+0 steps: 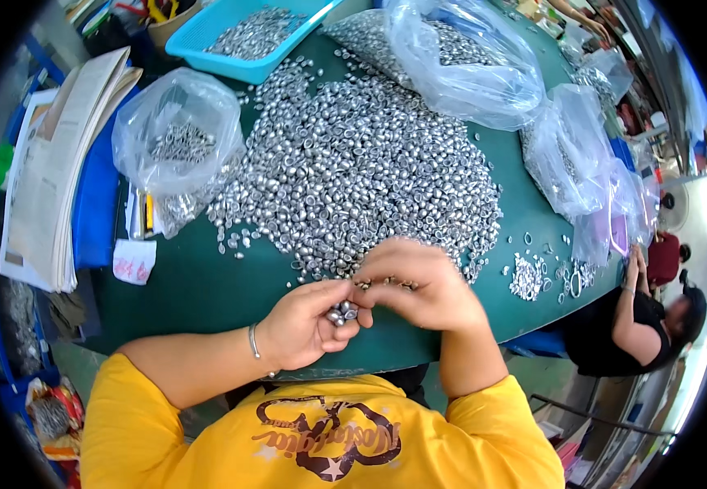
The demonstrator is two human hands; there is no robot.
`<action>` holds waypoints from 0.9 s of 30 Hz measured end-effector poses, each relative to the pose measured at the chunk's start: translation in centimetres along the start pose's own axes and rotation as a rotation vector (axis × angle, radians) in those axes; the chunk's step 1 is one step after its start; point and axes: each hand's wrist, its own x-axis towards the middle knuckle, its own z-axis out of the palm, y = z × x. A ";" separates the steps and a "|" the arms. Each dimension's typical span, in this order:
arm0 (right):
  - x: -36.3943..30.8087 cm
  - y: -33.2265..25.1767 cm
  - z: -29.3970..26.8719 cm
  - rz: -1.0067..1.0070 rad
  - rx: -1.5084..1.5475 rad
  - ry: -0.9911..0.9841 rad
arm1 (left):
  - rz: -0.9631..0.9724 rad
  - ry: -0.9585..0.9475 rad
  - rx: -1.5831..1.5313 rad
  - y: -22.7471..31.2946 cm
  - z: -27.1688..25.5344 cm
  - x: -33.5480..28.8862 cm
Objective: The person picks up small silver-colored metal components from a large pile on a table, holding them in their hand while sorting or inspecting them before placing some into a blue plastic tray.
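Note:
A big heap of small silvery domed metal pieces [362,163] covers the table in front of me. At its near edge, my left hand [300,326] is turned palm up, fingers curled round several metal pieces [341,313]. My right hand [427,285], slightly blurred, is bent over beside it, thumb and fingers closed together at the left fingertips. Small brassy bits show between the right thumb and fingers; what exactly they are is too small to tell.
On the green table [182,297] stand a blue basket [231,65] of metal pieces and clear plastic bags [178,122]. Small rings [529,277] lie to the right. Stacked cardboard sheets [60,171] stand at the left. Another person [638,326] sits at the right.

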 end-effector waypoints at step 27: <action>-1.5 2.2 -0.8 0.221 0.419 0.480 | -0.033 0.030 0.044 -0.1 0.4 0.2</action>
